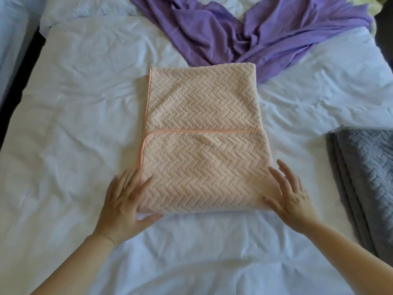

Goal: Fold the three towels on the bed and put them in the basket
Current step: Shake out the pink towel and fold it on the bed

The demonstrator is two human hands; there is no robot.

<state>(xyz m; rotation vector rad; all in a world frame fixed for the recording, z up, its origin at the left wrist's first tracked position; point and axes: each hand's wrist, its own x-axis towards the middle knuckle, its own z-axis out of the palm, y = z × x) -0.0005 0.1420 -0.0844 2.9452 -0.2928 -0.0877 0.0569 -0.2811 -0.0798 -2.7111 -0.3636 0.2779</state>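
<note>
A peach towel (202, 128) with a zigzag weave lies folded in the middle of the white bed (74, 124), its near part doubled over up to a trimmed edge. My left hand (125, 201) rests with fingers spread at the towel's near left corner. At the near right corner, my right hand (291, 196) also lies flat, fingers apart. A purple towel (244, 33) sprawls crumpled at the far side of the bed. A grey towel (368, 177) lies folded at the right edge. No basket is in view.
The bed's white cover is wrinkled. A dark gap (19, 81) runs along the bed's left side. A pale yellow cloth (378, 5) shows at the far right corner.
</note>
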